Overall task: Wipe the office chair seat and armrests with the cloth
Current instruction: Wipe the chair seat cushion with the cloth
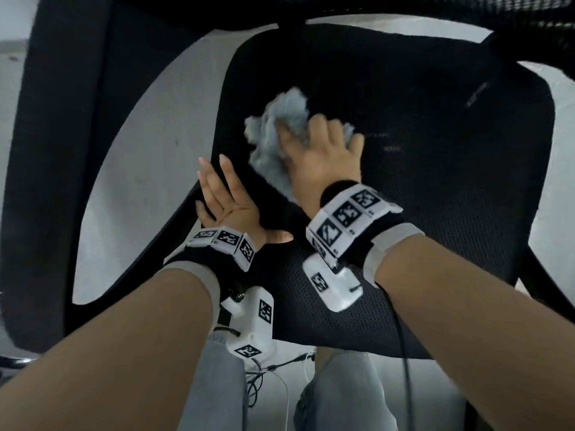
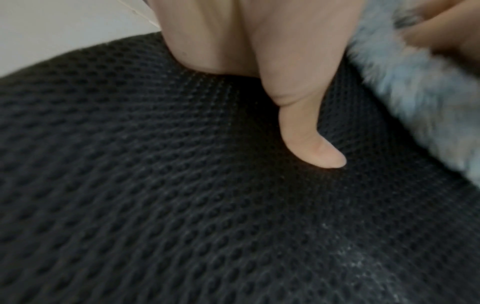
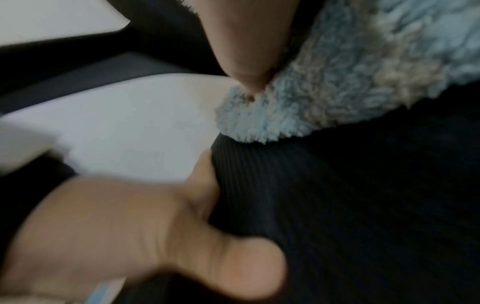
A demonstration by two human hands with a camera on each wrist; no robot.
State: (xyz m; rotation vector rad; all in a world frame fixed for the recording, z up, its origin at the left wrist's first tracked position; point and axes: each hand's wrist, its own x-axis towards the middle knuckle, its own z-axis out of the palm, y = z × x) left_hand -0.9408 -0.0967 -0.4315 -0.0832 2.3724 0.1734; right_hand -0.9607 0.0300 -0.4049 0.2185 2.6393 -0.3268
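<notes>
The black mesh chair seat (image 1: 435,181) fills the middle of the head view. A fluffy light blue cloth (image 1: 280,119) lies bunched on its left part. My right hand (image 1: 320,150) lies on top of the cloth with fingers curled into it; in the right wrist view the thumb (image 3: 246,41) digs into the cloth (image 3: 350,82). My left hand (image 1: 227,200) rests on the seat's left edge, fingers straight, thumb spread onto the mesh (image 2: 306,133). The cloth (image 2: 415,92) shows at the right of the left wrist view. The right fingertips are hidden in the cloth.
The left armrest (image 1: 46,150) curves down the left side, with pale floor (image 1: 155,150) between it and the seat. The backrest (image 1: 311,7) crosses the top. My grey-trousered legs (image 1: 342,399) and loose cables (image 1: 267,368) are below the seat's front edge.
</notes>
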